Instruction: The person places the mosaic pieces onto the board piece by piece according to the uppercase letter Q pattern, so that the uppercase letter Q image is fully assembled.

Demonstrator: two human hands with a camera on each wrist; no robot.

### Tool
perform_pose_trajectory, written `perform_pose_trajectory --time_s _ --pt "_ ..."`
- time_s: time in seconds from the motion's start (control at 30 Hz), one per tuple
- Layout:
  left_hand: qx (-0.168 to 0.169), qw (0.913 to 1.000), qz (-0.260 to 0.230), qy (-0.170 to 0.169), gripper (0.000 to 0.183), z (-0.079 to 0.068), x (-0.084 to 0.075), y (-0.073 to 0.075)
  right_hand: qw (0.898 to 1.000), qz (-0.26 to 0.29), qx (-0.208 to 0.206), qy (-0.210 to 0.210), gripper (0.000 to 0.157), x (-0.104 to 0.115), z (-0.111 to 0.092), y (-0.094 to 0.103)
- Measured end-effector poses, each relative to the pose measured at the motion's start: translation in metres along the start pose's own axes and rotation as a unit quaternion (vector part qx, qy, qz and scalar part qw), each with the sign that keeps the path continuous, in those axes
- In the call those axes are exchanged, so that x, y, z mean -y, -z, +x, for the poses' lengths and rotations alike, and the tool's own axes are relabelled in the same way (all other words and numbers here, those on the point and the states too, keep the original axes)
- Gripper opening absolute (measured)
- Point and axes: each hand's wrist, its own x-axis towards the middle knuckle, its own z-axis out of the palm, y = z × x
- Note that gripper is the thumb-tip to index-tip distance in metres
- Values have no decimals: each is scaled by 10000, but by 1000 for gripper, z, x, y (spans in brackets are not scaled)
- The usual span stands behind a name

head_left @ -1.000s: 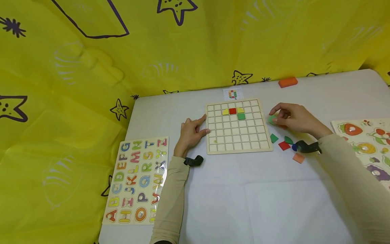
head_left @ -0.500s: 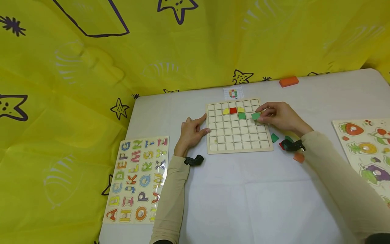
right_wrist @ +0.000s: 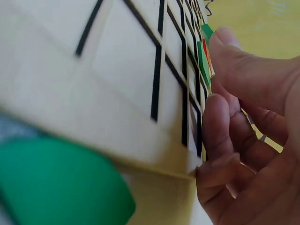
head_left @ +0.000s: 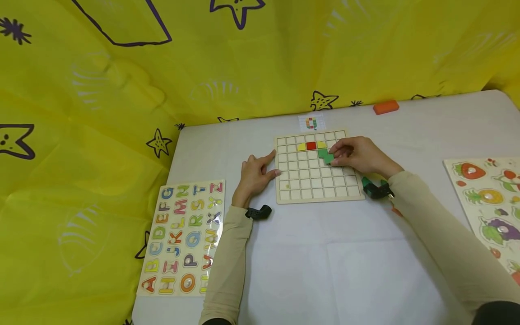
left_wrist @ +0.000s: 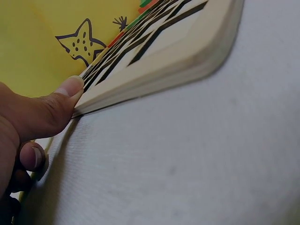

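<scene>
A wooden grid board [head_left: 313, 198] lies on the table. My left hand [head_left: 254, 175] touches its left edge with index finger and thumb. The left wrist view shows the thumb [left_wrist: 71, 87] against the rim, other fingers bent below. My right hand [head_left: 359, 154] pinches a green square tile [head_left: 328, 159] over the board, just below and right of another green tile [head_left: 322, 153]. Above that one sit a red square tile [head_left: 311, 146] and two yellow corner tiles, the left yellow tile [head_left: 301, 146] and the right yellow tile [head_left: 322, 144].
A small pattern card [head_left: 311, 122] lies behind the board. Loose tiles, among them a green one [head_left: 364, 181], lie at the board's right, partly hidden by my wrist. An orange block [head_left: 386, 107] is further back. A letter puzzle [head_left: 183, 239] and a fruit puzzle [head_left: 487, 198] flank the area.
My right hand has moved left from beside the loose tiles to over the board, bringing the green square tile. My left hand has stayed at the board's edge.
</scene>
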Motion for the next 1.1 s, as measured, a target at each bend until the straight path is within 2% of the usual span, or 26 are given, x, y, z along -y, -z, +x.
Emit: perform_pose_trajectory --time_s 0.23,0.57,0.87,1.1 --pt "6 10000 -22 13 67 0 0 1 9996 -230 -55 152 19 2 6 -7" --pt "55 9999 -49 81 67 0 0 1 9985 -434 -159 295 17 3 7 -12" --pt "8 10000 -3 80 68 0 -1 0 9999 -84 -60 26 21 4 4 -9" --pt "-10 10000 29 73 67 0 0 -1 10000 -71 -37 5 20 5 5 -8"
